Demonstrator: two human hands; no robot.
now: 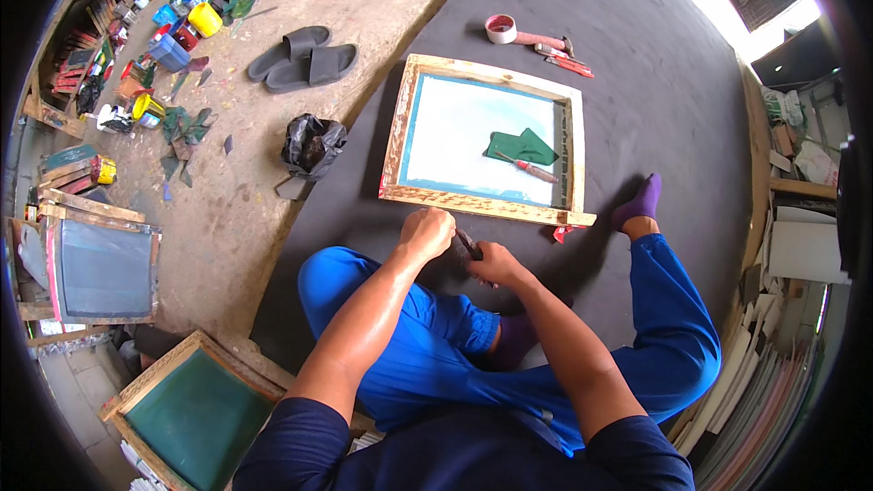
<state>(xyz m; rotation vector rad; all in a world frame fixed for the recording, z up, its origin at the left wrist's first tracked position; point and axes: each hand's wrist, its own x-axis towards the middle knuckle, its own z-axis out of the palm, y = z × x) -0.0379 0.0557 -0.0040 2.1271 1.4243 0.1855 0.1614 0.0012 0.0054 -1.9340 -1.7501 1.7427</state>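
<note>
My right hand [496, 265] is closed around a dark, long-handled tool [467, 244] that looks like pliers or pincers. Its upper end points toward my left hand [427, 234], a closed fist just left of it; whatever the fist may hold is hidden. Both hands are just below the near edge of a wooden screen-printing frame [482, 205]. White mesh with a blue border is stretched across this frame. Green scraps [522, 146] and a slim red-handled tool [532, 169] lie on the mesh. A small red piece [560, 234] shows under the frame's near right corner.
Beyond the frame, a tape roll [500, 28], a hammer [544, 40] and red cutters [569, 63] lie on the black mat [655, 109]. To the left are a black plastic bag [313, 145], sandals [309, 62], paint pots [205, 20] and a green-mesh frame [195, 414].
</note>
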